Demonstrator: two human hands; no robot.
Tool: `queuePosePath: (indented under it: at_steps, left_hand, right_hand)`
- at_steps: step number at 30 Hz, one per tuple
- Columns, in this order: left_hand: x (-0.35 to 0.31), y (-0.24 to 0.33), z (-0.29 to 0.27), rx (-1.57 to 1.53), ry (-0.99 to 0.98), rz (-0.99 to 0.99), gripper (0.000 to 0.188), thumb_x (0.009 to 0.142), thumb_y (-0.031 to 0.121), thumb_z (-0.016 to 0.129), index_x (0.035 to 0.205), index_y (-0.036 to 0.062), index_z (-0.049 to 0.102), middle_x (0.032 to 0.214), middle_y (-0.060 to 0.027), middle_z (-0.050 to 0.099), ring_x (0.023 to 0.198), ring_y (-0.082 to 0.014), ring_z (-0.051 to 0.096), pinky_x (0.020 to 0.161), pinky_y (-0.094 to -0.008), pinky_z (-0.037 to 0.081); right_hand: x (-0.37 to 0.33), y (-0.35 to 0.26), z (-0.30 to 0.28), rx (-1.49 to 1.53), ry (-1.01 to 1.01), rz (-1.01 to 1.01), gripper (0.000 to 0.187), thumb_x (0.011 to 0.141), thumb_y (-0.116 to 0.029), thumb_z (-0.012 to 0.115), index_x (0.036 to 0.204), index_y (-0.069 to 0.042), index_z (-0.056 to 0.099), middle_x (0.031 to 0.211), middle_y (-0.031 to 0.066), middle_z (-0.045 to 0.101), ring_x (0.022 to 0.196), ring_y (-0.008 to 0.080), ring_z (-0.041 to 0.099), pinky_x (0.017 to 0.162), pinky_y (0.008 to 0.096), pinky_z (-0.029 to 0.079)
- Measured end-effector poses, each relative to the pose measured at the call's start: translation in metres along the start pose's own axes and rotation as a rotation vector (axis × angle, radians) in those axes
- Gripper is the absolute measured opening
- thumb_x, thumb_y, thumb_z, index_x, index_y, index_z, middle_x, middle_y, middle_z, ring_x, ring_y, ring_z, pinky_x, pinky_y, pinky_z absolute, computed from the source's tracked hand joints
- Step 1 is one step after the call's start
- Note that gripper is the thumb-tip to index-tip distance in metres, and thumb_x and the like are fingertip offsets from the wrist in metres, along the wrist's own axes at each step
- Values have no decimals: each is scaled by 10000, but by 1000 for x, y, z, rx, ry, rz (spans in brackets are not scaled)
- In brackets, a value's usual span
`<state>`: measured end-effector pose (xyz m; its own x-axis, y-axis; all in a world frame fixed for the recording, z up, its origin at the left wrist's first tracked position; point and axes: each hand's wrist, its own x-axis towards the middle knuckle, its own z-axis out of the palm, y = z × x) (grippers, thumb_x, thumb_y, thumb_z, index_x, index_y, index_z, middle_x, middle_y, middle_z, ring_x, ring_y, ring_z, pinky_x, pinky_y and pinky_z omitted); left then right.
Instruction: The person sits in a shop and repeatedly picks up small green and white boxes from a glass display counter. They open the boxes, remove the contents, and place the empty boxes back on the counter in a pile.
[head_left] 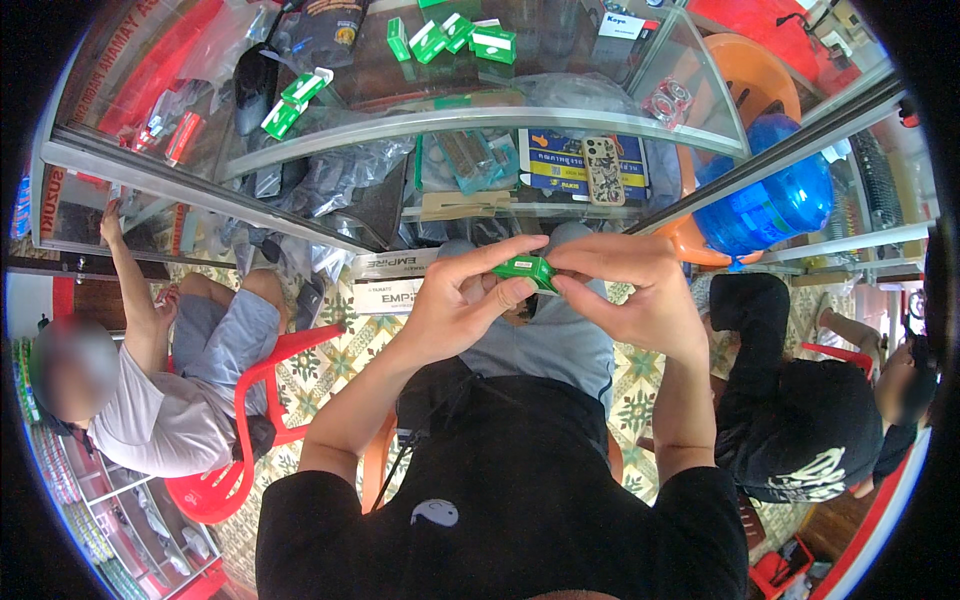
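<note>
A small green cardboard box (524, 267) is held up over my lap, just short of the glass display counter. My left hand (455, 298) grips it between thumb and fingers from the left. At its right end, the thumb and fingertips of my right hand (640, 292) pinch the end of the box, where a pale edge shows. Whether that end is unfolded cannot be made out. More green-and-white boxes (428, 43) lie loosely grouped on the counter's glass top, and a few other green boxes (297, 100) lie further left beside a black object.
Inside the glass counter (440, 128) are plastic-wrapped parts; a patterned phone (603, 170) lies near its front. A blue water bottle (770, 205) stands to the right by an orange chair (745, 75). People sit on both sides, the left one on a red chair (240, 450). White cartons (395, 283) stand left of my knees.
</note>
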<state>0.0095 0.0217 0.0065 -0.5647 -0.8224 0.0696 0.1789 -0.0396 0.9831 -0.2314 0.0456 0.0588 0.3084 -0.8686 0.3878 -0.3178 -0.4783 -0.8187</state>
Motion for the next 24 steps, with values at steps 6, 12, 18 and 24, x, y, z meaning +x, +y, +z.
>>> queuePosePath:
  at_steps: [6, 12, 18, 24]
  left_hand:
    - [-1, 2, 0, -23, -21, -44, 470, 1051, 6, 699, 1512, -9, 609, 1324, -121, 719, 1149, -119, 673, 965, -290, 581]
    - [-3, -1, 2, 77, -9, 15, 468, 1051, 9, 697, 1512, -2, 613, 1339, -101, 721, 1156, -108, 666, 971, -290, 574]
    - [-6, 0, -2, 67, -38, -70, 461, 1061, 24, 688, 1517, 28, 621, 1329, -82, 727, 1110, -89, 647, 959, -270, 553]
    - [-4, -4, -5, 101, -23, -16, 470, 1057, 33, 696, 1520, 31, 620, 1252, -59, 745, 1063, -84, 641, 929, -278, 551]
  right_hand:
    - [-2, 2, 0, 34, -3, 12, 227, 823, 61, 827, 1047, 37, 793, 977, 165, 800, 834, 291, 780, 756, 360, 612]
    - [-2, 0, 3, -24, 18, 7, 231, 824, 39, 830, 1053, 24, 798, 980, 166, 801, 828, 321, 781, 738, 371, 616]
    - [-5, 5, 6, 4, 26, -28, 180, 835, 32, 828, 1014, 34, 804, 987, 181, 801, 831, 334, 787, 735, 374, 616]
    - [0, 10, 4, 32, 10, -27, 145, 844, 28, 827, 986, 38, 802, 949, 181, 800, 822, 332, 786, 741, 370, 613]
